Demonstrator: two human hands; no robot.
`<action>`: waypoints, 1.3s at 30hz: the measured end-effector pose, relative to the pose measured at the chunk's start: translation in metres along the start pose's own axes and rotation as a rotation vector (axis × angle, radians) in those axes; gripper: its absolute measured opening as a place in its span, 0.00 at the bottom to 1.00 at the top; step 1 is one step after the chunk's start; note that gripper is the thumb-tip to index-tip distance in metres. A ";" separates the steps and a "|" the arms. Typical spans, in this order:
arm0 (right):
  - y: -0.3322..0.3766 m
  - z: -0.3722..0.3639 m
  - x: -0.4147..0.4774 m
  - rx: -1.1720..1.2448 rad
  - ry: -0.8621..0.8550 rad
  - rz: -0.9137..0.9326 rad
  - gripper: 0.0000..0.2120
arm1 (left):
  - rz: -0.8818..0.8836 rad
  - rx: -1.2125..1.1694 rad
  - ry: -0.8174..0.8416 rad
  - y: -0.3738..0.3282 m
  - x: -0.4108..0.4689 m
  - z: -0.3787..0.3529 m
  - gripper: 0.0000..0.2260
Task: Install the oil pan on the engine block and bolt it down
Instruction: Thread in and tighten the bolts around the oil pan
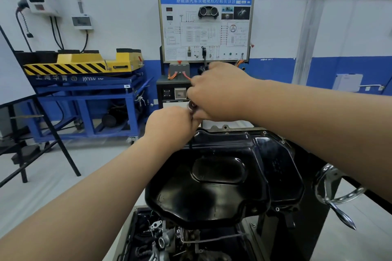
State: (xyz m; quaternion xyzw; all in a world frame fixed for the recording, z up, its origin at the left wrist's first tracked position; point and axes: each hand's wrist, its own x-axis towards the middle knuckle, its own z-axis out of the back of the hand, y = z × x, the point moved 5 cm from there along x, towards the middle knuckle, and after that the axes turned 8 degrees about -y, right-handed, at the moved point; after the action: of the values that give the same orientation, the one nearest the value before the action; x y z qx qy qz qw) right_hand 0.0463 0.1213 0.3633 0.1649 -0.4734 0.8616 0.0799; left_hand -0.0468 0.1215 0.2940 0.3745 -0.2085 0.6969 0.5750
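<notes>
Black oil pan (222,178) under tool (192,106); L hand (169,124), R hand (218,91) grip.

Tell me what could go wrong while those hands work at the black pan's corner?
The wrench in the right hand, with the left hand beside it, might slip at the far corner of the oil pan and bang knuckles. Anything dropped could fall into the open engine parts below the pan.

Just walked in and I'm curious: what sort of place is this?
Probably an automotive training workshop: a wiring-diagram training board, a black oil pan seated on an engine, and a yellow hazard-striped unit on a blue cart.
</notes>
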 end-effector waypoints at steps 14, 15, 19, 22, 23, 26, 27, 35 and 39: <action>0.002 -0.001 0.000 0.054 0.006 -0.036 0.17 | 0.024 0.008 0.019 0.002 -0.001 0.001 0.17; -0.001 -0.005 0.000 0.134 0.068 -0.183 0.23 | 0.019 0.024 0.051 0.002 0.001 -0.001 0.14; 0.001 -0.007 -0.002 0.278 0.123 -0.287 0.22 | 0.023 -0.032 0.147 0.002 0.003 -0.002 0.14; 0.005 0.001 -0.005 0.048 -0.028 0.144 0.08 | -0.090 -0.060 0.117 -0.004 0.001 0.001 0.16; 0.004 0.000 -0.006 0.007 -0.043 0.203 0.09 | -0.100 -0.066 0.116 -0.006 0.000 0.001 0.16; 0.003 0.003 -0.002 0.015 -0.021 0.177 0.09 | -0.006 -0.083 0.083 -0.004 0.002 0.004 0.17; 0.003 0.004 -0.001 0.004 -0.008 0.119 0.11 | 0.044 -0.072 0.092 -0.002 0.002 0.004 0.17; 0.005 0.001 0.000 0.128 0.072 0.011 0.16 | 0.022 -0.194 0.292 -0.008 0.007 -0.004 0.13; 0.003 0.006 -0.003 0.014 -0.009 0.228 0.09 | 0.074 -0.205 0.182 -0.010 0.008 -0.001 0.16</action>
State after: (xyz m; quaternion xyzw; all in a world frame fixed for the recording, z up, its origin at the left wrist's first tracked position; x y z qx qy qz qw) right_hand 0.0496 0.1151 0.3626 0.1144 -0.4834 0.8676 -0.0220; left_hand -0.0381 0.1298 0.2980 0.2410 -0.2393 0.7237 0.6008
